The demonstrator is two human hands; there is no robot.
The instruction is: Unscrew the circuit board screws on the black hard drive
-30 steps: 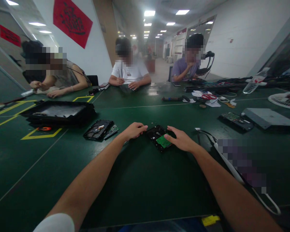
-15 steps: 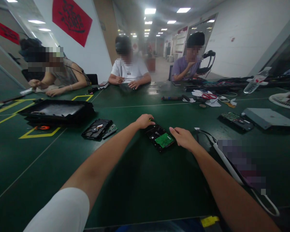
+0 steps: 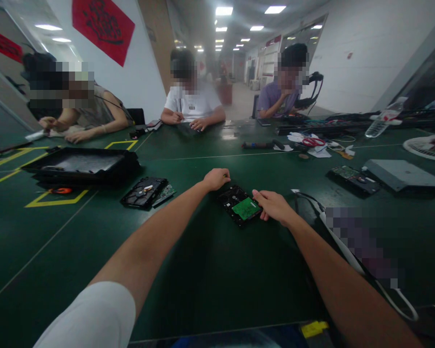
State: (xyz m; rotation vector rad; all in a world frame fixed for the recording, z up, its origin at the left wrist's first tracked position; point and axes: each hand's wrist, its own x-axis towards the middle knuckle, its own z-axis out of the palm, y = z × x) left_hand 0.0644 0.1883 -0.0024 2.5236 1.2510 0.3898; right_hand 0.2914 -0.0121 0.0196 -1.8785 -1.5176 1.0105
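Note:
A black hard drive with a green circuit board facing up lies on the green table in front of me. My right hand rests against its right edge, fingers curled on the casing. My left hand is closed in a loose fist just beyond the drive's far left corner; whatever it pinches is too small to make out.
A second opened drive with a loose board lies to the left, beside a black tray. Another drive and a grey box sit to the right. A white cable runs near my right arm. Three people sit at the far side.
My left hand moved from the drive's left edge forward to just past its far corner. My right hand slid off the green board to the drive's right edge.

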